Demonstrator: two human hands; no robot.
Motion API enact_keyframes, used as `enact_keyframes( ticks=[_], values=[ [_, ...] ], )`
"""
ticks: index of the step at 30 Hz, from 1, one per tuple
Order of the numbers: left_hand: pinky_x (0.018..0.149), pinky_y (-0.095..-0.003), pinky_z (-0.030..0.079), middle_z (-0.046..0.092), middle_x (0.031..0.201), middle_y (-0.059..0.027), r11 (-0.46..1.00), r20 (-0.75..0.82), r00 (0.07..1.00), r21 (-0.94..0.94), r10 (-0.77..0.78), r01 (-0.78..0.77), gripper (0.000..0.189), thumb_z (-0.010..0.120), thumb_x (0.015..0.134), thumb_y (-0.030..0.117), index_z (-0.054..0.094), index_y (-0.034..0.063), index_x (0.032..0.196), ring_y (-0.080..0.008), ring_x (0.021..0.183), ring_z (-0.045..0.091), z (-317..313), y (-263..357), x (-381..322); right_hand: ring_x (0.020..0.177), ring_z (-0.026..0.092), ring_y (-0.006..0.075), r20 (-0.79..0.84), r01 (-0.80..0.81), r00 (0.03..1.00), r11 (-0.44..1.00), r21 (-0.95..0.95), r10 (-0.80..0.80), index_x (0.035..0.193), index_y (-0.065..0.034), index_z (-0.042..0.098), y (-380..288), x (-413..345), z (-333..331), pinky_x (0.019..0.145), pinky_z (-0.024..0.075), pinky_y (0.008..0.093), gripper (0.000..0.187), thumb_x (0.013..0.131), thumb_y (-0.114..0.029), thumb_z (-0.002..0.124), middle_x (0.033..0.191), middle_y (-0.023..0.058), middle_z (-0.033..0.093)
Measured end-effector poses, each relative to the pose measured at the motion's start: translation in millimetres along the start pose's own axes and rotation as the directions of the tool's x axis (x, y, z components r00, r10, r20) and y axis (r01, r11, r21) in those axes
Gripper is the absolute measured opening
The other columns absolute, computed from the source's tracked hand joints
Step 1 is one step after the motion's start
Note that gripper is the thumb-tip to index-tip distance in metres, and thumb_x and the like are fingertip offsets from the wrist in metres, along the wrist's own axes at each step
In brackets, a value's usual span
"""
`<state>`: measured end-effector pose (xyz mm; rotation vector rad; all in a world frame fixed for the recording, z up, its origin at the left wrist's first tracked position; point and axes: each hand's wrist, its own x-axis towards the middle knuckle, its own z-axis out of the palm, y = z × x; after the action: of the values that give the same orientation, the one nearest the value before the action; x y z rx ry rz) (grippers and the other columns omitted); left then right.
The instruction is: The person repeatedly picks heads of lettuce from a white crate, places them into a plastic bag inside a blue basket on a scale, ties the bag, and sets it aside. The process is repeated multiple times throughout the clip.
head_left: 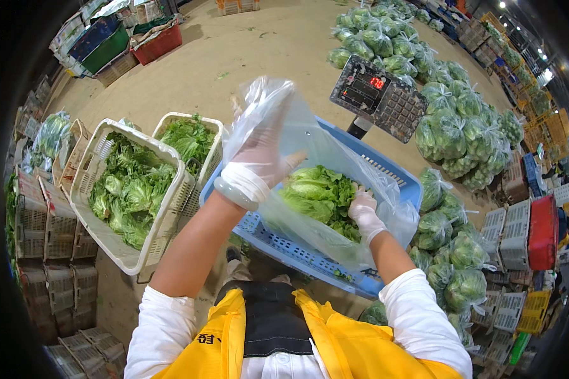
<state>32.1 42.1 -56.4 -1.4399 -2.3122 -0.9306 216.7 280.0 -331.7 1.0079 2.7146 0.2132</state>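
A clear plastic bag [303, 118] lies spread across a blue plastic basket [313, 272]. Lettuce [315, 192] rests inside the bag's area over the basket. My left hand [263, 147], in a whitish glove with a pale bangle at the wrist, is raised at the bag's upper left, with film over its fingers and the thumb apart; whether it grips the film is unclear. My right hand [364, 208], also gloved, touches the right side of the lettuce, fingers partly hidden by leaves. Behind the basket stands a scale display [379, 98] with lit red digits.
Two white crates of leafy greens, a large one [135, 267] and a smaller one [218, 125], stand at left. Bagged lettuces [455, 123] line the floor at right. Stacked crates [59, 222] rise at far left, more beyond the bags. A red bin [159, 43] stands at upper left.
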Motion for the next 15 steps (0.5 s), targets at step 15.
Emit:
enact_keyframes(
  ticks=[15],
  values=[
    [0.114,-0.042,0.012,0.023,0.15,-0.0191,0.725,0.54,0.751,-0.678,0.38,0.121,0.089,0.069,0.073,0.053,0.036,0.0066,0.141,-0.0297,0.141,0.017,-52,-55,-68,0.107,0.059,0.0282,0.31,-0.012,0.93,0.828,0.561,-0.196,0.119,-0.005,0.058,-13,-92,-213,0.093,0.0449,0.0364,0.052,0.074,-0.026,0.071,0.115,0.0178,0.062]
  ],
)
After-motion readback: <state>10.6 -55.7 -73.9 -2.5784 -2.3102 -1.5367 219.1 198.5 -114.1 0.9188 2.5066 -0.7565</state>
